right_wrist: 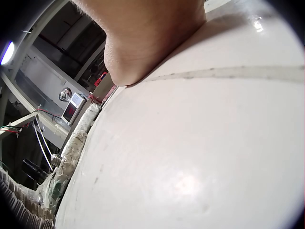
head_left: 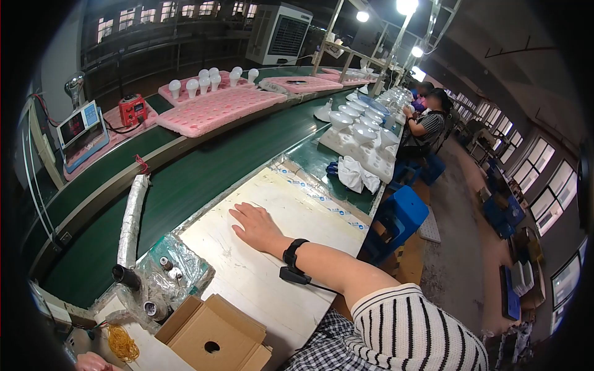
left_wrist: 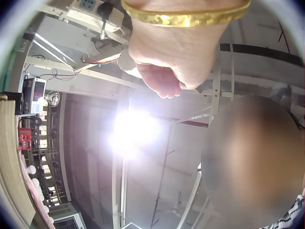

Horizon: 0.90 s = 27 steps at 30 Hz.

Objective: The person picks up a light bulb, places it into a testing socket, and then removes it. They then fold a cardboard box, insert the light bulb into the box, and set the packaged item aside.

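My right hand [head_left: 257, 229] rests palm down on a white board [head_left: 241, 278], its fingers spread and relaxed. In the right wrist view only the heel of that hand [right_wrist: 143, 43] shows, against the pale board surface. At the bottom left edge of the head view, part of my left hand [head_left: 96, 363] appears near a bundle of yellow rubber bands [head_left: 123, 343]. Seen by the left wrist camera, the left hand [left_wrist: 174, 62] has bent fingers below a gold bangle [left_wrist: 186, 19]. A pale shape lies behind it; I cannot tell whether the hand holds it.
An open cardboard box [head_left: 216, 334] stands at the board's near left. Lamp sockets [head_left: 166, 263] sit on plastic film beside it. Beyond runs a green conveyor belt [head_left: 204, 179], with white bulbs [head_left: 204, 83] on pink foam [head_left: 219, 111]. White lamps [head_left: 365, 133] and a seated person [head_left: 427, 120] are farther right.
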Motion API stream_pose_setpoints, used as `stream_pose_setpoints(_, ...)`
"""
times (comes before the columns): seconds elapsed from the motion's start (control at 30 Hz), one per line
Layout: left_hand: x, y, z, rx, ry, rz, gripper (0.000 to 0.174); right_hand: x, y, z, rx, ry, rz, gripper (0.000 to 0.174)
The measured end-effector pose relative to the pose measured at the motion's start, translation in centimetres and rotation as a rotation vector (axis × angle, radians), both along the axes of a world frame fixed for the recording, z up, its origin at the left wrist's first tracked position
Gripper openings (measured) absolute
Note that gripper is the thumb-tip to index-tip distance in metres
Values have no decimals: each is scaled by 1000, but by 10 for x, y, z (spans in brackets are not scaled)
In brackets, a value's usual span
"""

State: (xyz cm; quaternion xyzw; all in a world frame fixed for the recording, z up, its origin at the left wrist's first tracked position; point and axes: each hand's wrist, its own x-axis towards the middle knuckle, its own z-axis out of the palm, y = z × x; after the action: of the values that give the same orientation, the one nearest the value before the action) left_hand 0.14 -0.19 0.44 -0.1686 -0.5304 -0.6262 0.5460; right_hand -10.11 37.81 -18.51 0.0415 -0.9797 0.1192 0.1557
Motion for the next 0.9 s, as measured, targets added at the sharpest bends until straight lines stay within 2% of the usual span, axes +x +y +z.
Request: stream_pose_setpoints(0.9, 1, 0, -1, 14, 3, -15, 28, 1, 1, 2, -9, -2, -1, 49)
